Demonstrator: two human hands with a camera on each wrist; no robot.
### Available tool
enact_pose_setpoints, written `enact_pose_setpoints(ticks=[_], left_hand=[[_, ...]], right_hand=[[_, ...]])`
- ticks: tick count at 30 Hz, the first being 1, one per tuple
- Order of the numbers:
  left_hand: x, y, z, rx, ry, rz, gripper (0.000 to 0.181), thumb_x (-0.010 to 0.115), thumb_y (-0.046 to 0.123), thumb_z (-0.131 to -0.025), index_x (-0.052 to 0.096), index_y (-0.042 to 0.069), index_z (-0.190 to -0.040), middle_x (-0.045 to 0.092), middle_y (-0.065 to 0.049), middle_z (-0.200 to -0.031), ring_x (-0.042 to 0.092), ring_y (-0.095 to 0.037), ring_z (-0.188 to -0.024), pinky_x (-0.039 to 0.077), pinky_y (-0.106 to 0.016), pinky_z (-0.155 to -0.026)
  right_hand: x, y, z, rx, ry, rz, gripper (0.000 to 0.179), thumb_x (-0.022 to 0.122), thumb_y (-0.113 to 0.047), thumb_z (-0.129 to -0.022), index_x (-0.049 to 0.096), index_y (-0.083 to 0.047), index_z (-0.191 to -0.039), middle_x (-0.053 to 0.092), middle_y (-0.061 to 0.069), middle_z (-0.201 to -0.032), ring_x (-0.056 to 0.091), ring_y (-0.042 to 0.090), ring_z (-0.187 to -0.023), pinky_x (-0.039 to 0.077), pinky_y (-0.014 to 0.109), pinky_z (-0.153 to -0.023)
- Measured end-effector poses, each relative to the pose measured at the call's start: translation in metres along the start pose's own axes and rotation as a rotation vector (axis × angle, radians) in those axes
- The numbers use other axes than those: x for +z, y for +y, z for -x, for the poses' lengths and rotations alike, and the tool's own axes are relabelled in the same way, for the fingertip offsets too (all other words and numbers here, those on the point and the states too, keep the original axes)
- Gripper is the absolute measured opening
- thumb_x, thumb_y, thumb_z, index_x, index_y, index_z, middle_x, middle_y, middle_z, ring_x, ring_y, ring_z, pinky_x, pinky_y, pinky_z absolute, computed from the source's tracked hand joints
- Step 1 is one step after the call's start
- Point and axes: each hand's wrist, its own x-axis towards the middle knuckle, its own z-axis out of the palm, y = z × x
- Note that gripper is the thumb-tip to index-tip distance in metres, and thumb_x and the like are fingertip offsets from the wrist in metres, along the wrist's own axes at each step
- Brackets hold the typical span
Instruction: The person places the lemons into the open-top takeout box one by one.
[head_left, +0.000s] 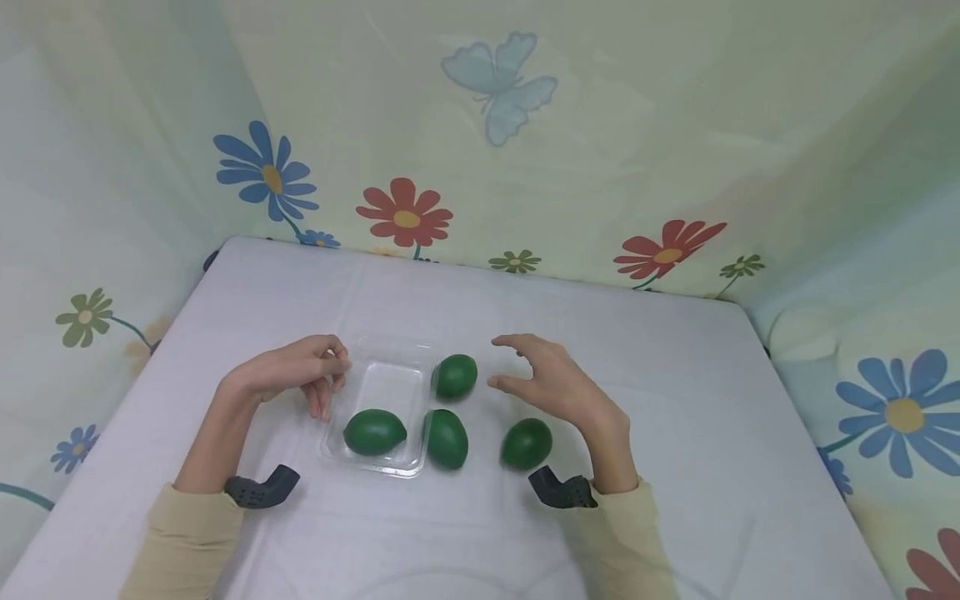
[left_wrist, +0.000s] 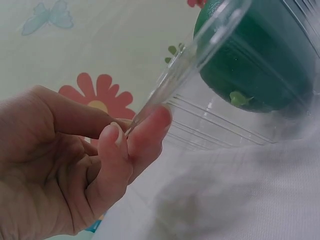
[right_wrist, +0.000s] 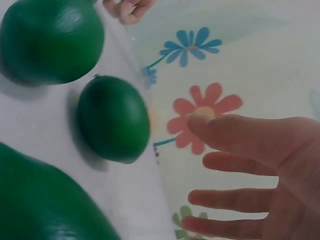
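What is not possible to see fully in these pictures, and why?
Head view: part of the left rim of the clear rectangular plastic tray, behind the left hand.
Left wrist view: upper part of a green oval fruit, cut by the top edge.
Right wrist view: lowest green fruit, cut by left and bottom edges.

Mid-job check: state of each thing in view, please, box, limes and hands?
Box: partly filled, rim pinched
Boxed lime: lying sideways
Far lime beside box: loose on table
Near lime beside box: loose on table
Rightmost lime: loose on table
Left hand: pinching box rim
Right hand: fingers apart, holding nothing
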Motion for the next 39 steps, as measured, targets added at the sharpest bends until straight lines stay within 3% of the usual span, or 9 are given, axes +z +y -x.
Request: enact_pose_setpoints(ticks=[4,11,15,39], left_hand=[[0.000,-0.001,0.000,0.001,-0.004,0.004,0.022,0.043,0.010,-0.104,0.046,-0.011,-0.111,0.062,-0.019,-0.086,0.069,-0.024,-0.055,0.060,-0.034,-0.054],[-0.001,-0.001,0.000,0.014,-0.003,0.001,0.021,0.042,0.009,-0.103,0.046,-0.011,-0.110,0.063,-0.019,-0.085,0.069,-0.025,-0.054,0.060,-0.035,-0.053],[-0.002,0.000,0.000,0.012,-0.002,0.003,0.021,0.041,0.009,-0.103,0.046,-0.010,-0.110,0.062,-0.019,-0.086,0.069,-0.024,-0.054,0.060,-0.034,-0.053],[-0.001,-0.002,-0.002,0.006,-0.004,0.012,0.019,0.042,0.010,-0.103,0.047,-0.008,-0.107,0.061,-0.017,-0.084,0.069,-0.024,-0.055,0.059,-0.033,-0.052]], right_hand=[[0.015,0.006,-0.011,0.027,-0.043,-0.001,0.063,0.077,-0.030,-0.092,0.053,-0.011,-0.147,0.053,0.010,-0.152,0.052,0.037,-0.139,0.044,0.054,-0.114],[0.042,0.001,-0.027,-0.053,-0.087,0.031,0.070,0.082,-0.025,-0.088,0.051,-0.014,-0.150,0.049,0.007,-0.157,0.042,0.031,-0.148,0.038,0.052,-0.120],[0.051,-0.004,-0.032,-0.053,-0.098,0.053,0.075,0.085,-0.026,-0.086,0.050,-0.015,-0.151,0.046,0.008,-0.158,0.043,0.033,-0.147,0.039,0.052,-0.119],[0.068,-0.009,-0.037,-0.040,-0.060,0.085,0.068,0.083,-0.020,-0.088,0.052,-0.016,-0.148,0.052,0.011,-0.151,0.054,0.032,-0.134,0.051,0.048,-0.109]])
